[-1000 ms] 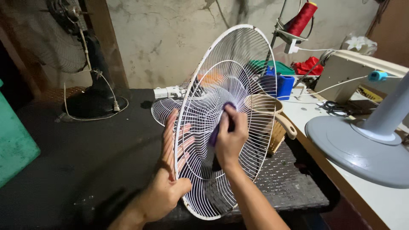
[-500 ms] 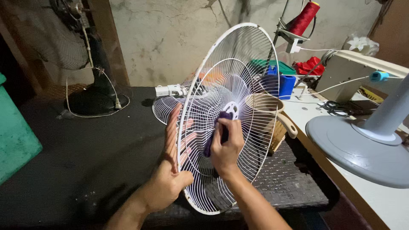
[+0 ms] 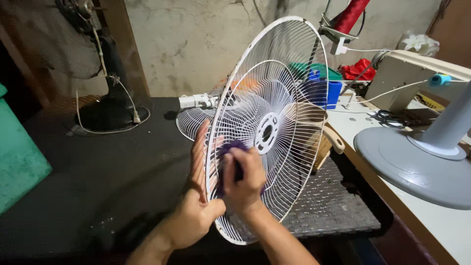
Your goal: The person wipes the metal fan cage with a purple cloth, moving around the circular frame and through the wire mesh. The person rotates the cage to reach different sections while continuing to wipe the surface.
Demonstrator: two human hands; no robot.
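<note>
Hands: left (image 3: pixel 198 208) flat on round white wire fan guard (image 3: pixel 274 88), right (image 3: pixel 244 181) gripping purple cloth (image 3: pixel 230 147).

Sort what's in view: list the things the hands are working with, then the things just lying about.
In hand:
left hand bracing the white fan grille
right hand pressing a purple cloth on its wires

Lying about:
second grille flat on the dark table
grey fan base
red thread spool
blue cup
</note>
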